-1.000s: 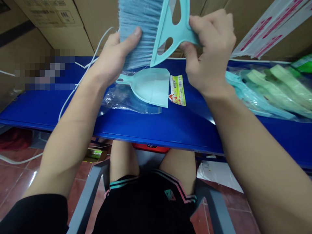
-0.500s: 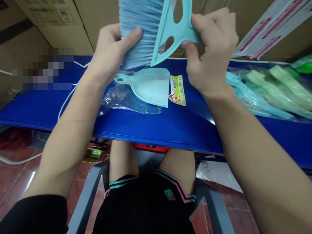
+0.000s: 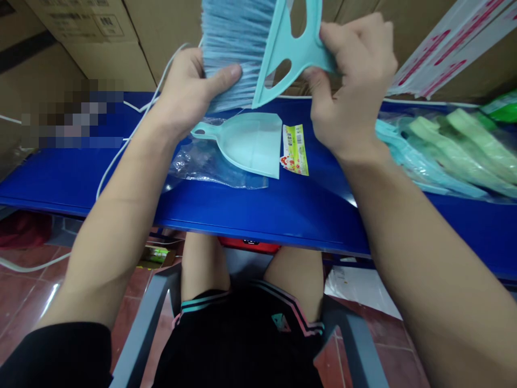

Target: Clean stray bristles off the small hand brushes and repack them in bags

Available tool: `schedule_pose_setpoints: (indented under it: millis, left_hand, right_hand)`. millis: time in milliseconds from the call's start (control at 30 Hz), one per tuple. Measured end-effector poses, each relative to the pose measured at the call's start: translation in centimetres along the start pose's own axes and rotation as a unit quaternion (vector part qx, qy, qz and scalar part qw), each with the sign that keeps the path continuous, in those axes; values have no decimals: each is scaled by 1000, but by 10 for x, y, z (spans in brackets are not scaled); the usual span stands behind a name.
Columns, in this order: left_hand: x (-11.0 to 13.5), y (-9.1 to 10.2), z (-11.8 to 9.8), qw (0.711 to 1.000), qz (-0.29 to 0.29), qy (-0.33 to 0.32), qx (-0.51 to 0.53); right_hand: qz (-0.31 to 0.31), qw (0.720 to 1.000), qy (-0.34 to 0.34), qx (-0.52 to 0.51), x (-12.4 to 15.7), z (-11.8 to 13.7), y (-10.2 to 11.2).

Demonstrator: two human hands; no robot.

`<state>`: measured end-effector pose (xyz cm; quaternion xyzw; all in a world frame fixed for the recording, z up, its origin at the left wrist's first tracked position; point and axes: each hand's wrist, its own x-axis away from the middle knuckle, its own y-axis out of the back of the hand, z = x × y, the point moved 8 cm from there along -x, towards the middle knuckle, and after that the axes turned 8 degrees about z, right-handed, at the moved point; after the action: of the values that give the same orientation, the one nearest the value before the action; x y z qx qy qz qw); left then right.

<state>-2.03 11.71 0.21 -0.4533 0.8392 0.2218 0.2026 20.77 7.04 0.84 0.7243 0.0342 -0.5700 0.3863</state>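
Note:
I hold a light blue hand brush [image 3: 278, 48] up above the blue table [image 3: 283, 210]. My right hand [image 3: 355, 81] is closed around its plastic handle. My left hand [image 3: 189, 91] pinches the brush's bristles [image 3: 236, 48], thumb pressed across the front. Below the brush, a matching light blue dustpan [image 3: 246, 143] lies on the table, partly on a clear plastic bag [image 3: 205, 167]. A small colourful label card [image 3: 294, 150] lies just right of the dustpan.
Bagged green and blue brush sets [image 3: 448, 151] are piled at the table's right. Cardboard boxes [image 3: 121, 37] stand behind the table. A white cable [image 3: 117, 156] runs across the left side. My knees and a grey chair frame [image 3: 145, 323] sit below the table edge.
My left thumb has slid lower and rightward on the bristles, and the brush has shifted slightly right. The dustpan, bag and label have stayed put.

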Motion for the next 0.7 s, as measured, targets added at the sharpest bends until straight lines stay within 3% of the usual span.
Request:
schedule_pose_setpoints:
  millis: [133,333,700]
  left_hand:
    - [-1,1,1,1000,-10,8,-5]
    - [-1,2,0,999,-20,11,-22]
    - [0,2,-7,996,-31,-4,-83]
  right_hand:
    - [19,1000,19,1,-1,-4,-4]
    - [54,998,-12,-23,-2,-5,-6]
    - [47,999,-6,-21,0,-3,-6]
